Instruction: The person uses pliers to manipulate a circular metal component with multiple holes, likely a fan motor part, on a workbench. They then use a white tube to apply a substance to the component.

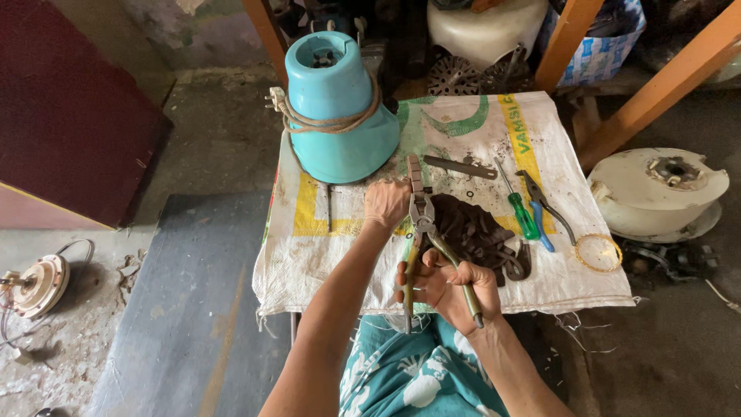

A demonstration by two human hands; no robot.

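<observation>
The pliers [424, 232] stand over the near middle of the table [324, 270], worn metal jaws pointing away and open a little, the two long handles in dull olive sleeves splayed toward the person. The right hand [448, 287] has its fingers wrapped round both handles, closed firmly on them. The left hand [386, 202] rests just left of the jaws, fingers curled in; it may pinch something small at the jaw tips, but the view is too poor to tell.

Just right of the pliers lies a dark, rusty heap of metal parts [475, 232], flat and curved pieces tangled together. Beyond it are a green-handled screwdriver [521, 208], a blue-handled tool [543, 228], a second pair of dark pliers [544, 202] and a thin brass-coloured ring [597, 252]. A flat grey metal strip [461, 166] lies farther back.

A woven white plastic sack [540, 286] with green and yellow print covers the table. At its far left stands a smooth turquoise plastic mixer base [336, 108], tapered, with a frayed brown cord [328, 122] wound round it.
</observation>
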